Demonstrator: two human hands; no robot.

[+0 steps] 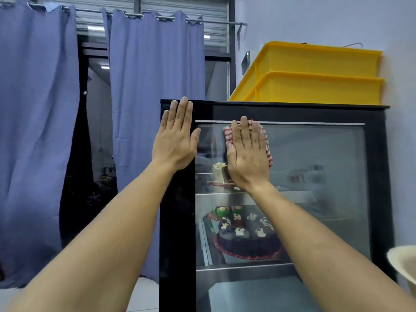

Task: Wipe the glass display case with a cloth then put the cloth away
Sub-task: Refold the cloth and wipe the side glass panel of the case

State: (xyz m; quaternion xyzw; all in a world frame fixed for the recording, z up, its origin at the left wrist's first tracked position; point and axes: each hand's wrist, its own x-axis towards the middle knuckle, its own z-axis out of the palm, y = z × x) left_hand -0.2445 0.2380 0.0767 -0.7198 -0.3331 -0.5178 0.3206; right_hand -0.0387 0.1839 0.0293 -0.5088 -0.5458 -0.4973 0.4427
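Observation:
A tall black-framed glass display case (376, 176) stands in front of me, with cakes on its shelves behind the glass. My right hand (247, 156) lies flat on the upper left of the glass, pressing a red-and-white checked cloth (266, 143) against it. Most of the cloth is hidden under the palm; its edges show at the fingertips and along the right side. My left hand (175, 140) rests flat with fingers together on the case's top left frame corner and holds nothing.
Two stacked yellow plastic crates (315, 75) sit on top of the case. Blue curtains (146, 86) hang to the left, with a dark doorway gap between them. A pale wall is on the right, and a cream rounded object (405, 264) pokes in at the right edge.

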